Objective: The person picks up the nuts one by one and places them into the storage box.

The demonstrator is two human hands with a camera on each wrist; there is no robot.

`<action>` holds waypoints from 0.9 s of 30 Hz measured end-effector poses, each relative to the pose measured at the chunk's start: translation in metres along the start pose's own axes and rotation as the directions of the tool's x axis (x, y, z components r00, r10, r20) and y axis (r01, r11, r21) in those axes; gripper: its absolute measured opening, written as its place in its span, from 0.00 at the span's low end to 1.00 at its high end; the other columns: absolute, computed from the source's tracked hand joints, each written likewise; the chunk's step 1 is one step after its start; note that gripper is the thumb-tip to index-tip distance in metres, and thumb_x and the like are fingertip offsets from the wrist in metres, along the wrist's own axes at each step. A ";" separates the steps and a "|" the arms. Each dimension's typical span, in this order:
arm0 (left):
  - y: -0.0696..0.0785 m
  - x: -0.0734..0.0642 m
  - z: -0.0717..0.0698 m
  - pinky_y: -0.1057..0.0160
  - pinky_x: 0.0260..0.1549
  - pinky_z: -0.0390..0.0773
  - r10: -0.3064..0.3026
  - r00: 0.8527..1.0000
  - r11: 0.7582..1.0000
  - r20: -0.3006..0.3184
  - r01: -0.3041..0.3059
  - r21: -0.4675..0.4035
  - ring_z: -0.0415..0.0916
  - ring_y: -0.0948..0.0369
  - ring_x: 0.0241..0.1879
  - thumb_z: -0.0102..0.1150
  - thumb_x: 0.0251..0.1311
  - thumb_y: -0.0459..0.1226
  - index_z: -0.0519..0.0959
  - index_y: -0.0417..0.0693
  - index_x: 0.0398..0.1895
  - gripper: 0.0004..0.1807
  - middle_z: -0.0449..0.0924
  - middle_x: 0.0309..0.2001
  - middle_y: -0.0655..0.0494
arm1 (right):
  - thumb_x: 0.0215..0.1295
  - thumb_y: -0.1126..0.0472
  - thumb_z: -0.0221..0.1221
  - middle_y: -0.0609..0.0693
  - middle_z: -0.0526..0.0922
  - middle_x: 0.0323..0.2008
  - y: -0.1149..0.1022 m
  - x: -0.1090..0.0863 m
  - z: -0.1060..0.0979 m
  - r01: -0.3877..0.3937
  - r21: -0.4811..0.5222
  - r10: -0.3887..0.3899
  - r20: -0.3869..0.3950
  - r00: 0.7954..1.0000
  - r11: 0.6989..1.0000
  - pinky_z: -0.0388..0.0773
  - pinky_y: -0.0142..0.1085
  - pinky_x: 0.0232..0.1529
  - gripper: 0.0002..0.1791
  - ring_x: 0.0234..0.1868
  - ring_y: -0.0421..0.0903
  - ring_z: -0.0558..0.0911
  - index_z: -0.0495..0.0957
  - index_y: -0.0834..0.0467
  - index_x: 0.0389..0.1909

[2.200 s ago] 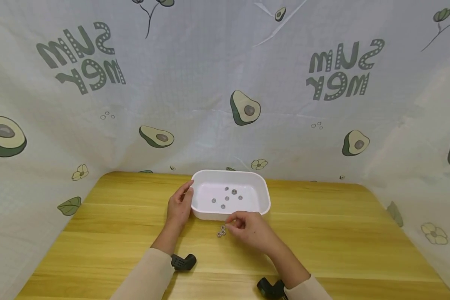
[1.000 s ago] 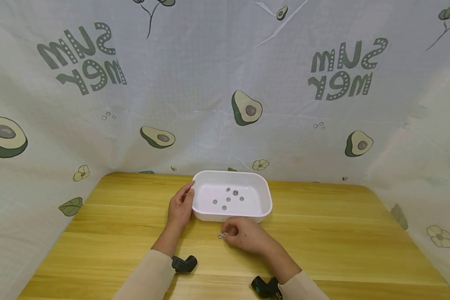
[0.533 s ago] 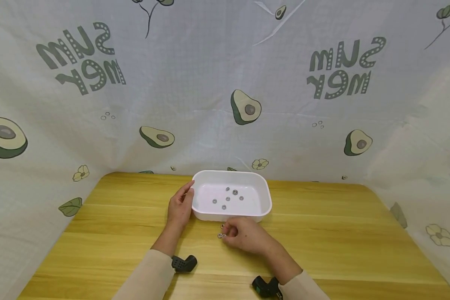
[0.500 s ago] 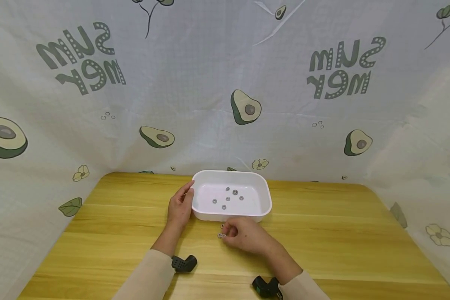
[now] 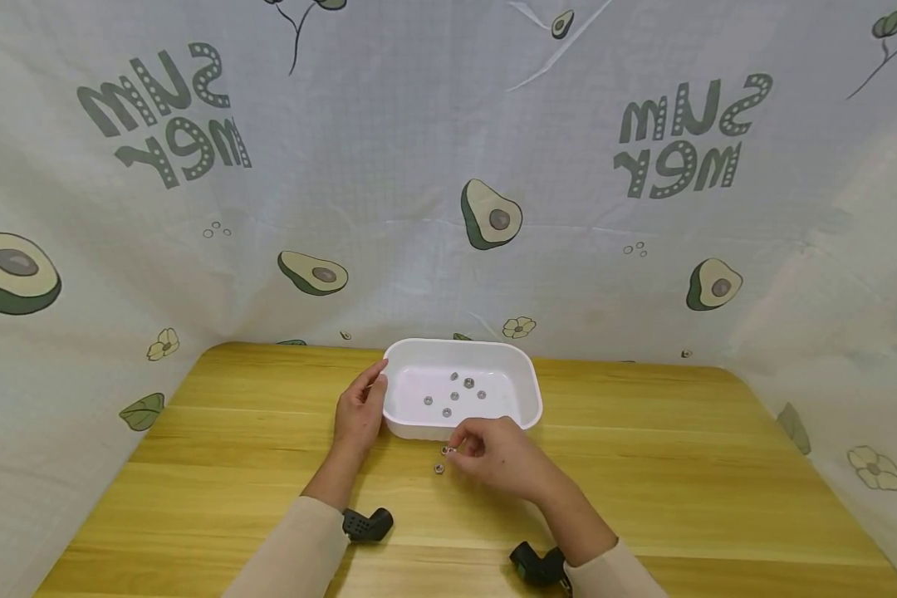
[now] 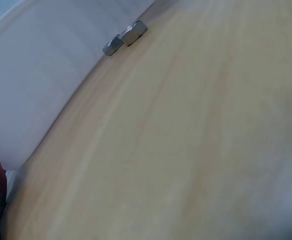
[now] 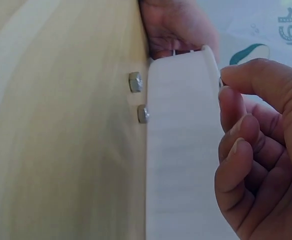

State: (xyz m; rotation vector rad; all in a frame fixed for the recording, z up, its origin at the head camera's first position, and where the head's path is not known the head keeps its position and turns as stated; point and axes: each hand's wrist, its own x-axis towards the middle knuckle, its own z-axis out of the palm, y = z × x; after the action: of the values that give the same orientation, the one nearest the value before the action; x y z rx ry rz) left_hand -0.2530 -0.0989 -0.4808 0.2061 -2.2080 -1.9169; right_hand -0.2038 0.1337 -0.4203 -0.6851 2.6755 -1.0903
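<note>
A white plastic tray [image 5: 411, 431] stands on the wooden table with several small hex nuts [image 5: 468, 383] scattered on its floor. My left hand [image 5: 359, 413] rests against the tray's left end, fingers fairly straight along the wall. Just in front of the tray's near wall, my right hand [image 5: 504, 457] pinches a nut [image 7: 221, 82] between thumb and index finger. In the right wrist view this nut is mostly covered by the fingertips, beside the tray's rim. Two loose nuts lie on the table: one nut [image 7: 143, 114] close to the tray wall and another nut [image 7: 135, 82] farther out.
A pale curtain [image 5: 419, 166] printed with avocados hangs behind and at both sides of the table [image 5: 643, 465]. Black wrist devices are on both wrists, the left device [image 5: 368, 525] and the right device [image 5: 538, 565].
My right hand has picked up a nut from the small group before the tray and risen slightly toward the rim. Two nuts now lie where three were. My left hand has stayed put.
</note>
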 end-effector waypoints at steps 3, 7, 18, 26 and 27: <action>0.000 0.000 0.000 0.51 0.60 0.80 0.006 1.000 1.000 -0.002 -0.006 0.002 0.77 0.52 0.59 0.48 0.77 0.48 0.76 0.60 0.70 0.22 0.76 0.69 0.51 | 0.63 0.59 0.68 0.40 0.78 0.23 -0.002 0.000 -0.005 -0.010 -0.012 0.010 -0.051 0.999 1.000 0.72 0.28 0.23 0.04 0.23 0.37 0.73 0.82 0.49 0.32; 0.000 0.001 0.000 0.51 0.60 0.80 0.010 1.000 1.000 -0.007 -0.010 0.004 0.77 0.52 0.59 0.48 0.77 0.47 0.76 0.60 0.69 0.22 0.76 0.68 0.51 | 0.63 0.59 0.69 0.41 0.78 0.22 -0.004 0.001 -0.011 -0.034 -0.019 0.031 -0.108 0.994 0.999 0.71 0.28 0.22 0.04 0.22 0.38 0.73 0.83 0.50 0.32; 0.001 0.003 0.000 0.50 0.61 0.80 -0.004 1.000 1.000 -0.009 0.004 0.000 0.76 0.52 0.59 0.48 0.77 0.48 0.76 0.61 0.69 0.22 0.75 0.69 0.51 | 0.63 0.56 0.70 0.42 0.77 0.21 -0.007 0.012 -0.035 -0.070 -0.093 0.051 -0.195 0.979 0.993 0.69 0.29 0.23 0.04 0.22 0.40 0.71 0.83 0.48 0.33; 0.000 0.005 0.001 0.55 0.57 0.81 -0.007 1.000 1.000 -0.015 0.007 0.004 0.77 0.51 0.57 0.49 0.76 0.49 0.77 0.61 0.68 0.21 0.79 0.63 0.48 | 0.64 0.55 0.69 0.43 0.78 0.22 -0.003 0.023 -0.040 -0.110 -0.124 0.081 -0.216 0.973 0.986 0.69 0.30 0.24 0.05 0.23 0.41 0.72 0.84 0.50 0.37; 0.000 0.005 0.001 0.56 0.56 0.81 -0.005 1.000 1.000 -0.018 0.005 0.002 0.77 0.51 0.57 0.50 0.76 0.48 0.77 0.60 0.68 0.21 0.80 0.63 0.48 | 0.64 0.55 0.69 0.43 0.78 0.22 -0.001 0.025 -0.040 -0.107 -0.135 0.076 -0.216 0.973 0.985 0.69 0.31 0.24 0.05 0.23 0.41 0.72 0.84 0.50 0.37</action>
State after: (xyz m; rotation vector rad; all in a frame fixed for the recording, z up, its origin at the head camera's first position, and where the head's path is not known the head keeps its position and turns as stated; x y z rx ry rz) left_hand -0.2582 -0.0990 -0.4809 0.2287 -2.1998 -1.9085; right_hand -0.2385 0.1456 -0.3901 -0.4863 2.9582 -1.0019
